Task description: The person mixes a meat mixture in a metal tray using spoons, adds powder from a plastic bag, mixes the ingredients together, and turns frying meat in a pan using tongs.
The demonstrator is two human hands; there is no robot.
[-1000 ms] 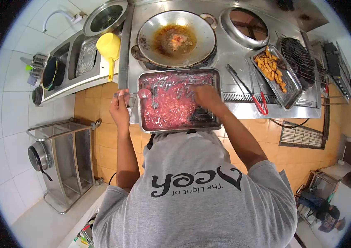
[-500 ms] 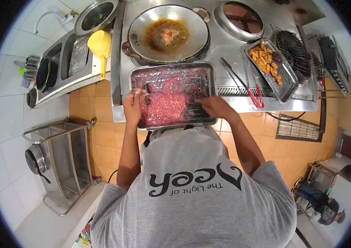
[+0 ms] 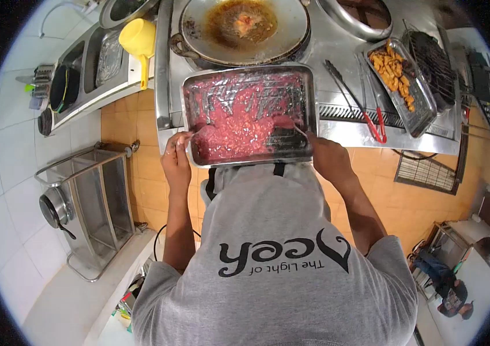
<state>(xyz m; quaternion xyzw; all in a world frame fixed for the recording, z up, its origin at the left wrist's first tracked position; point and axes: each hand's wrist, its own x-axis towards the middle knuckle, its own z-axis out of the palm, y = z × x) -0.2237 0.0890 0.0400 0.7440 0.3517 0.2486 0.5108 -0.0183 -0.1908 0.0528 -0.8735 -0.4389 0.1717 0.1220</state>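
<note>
A metal tray [image 3: 251,70] holds a glossy red mixture [image 3: 239,135] with small pale bits, heaped toward the near side and smeared thin at the back. My left hand [image 3: 177,158], at the tray's left edge, is closed on the thin metal handle of a spoon whose head is hidden in the mixture. My right hand [image 3: 331,158] is at the right edge, closed around the handle of another spoon [image 3: 284,121]. Its red-coated head lies over the right part of the tray.
Behind the tray sits a wok [image 3: 199,37] with brown oil and an orange lump. To the right lie red-handled tongs [image 3: 355,101], a tray of fried pieces [image 3: 418,118] and a round grill [image 3: 429,63]. A yellow dipper [image 3: 136,37] stands by the sink; a person [image 3: 452,288] is far right.
Both hands have moved apart to the tray's two sides, and the right spoon now shows clearly. The mixture is spread more widely. My view has shifted, with the wok higher in frame.
</note>
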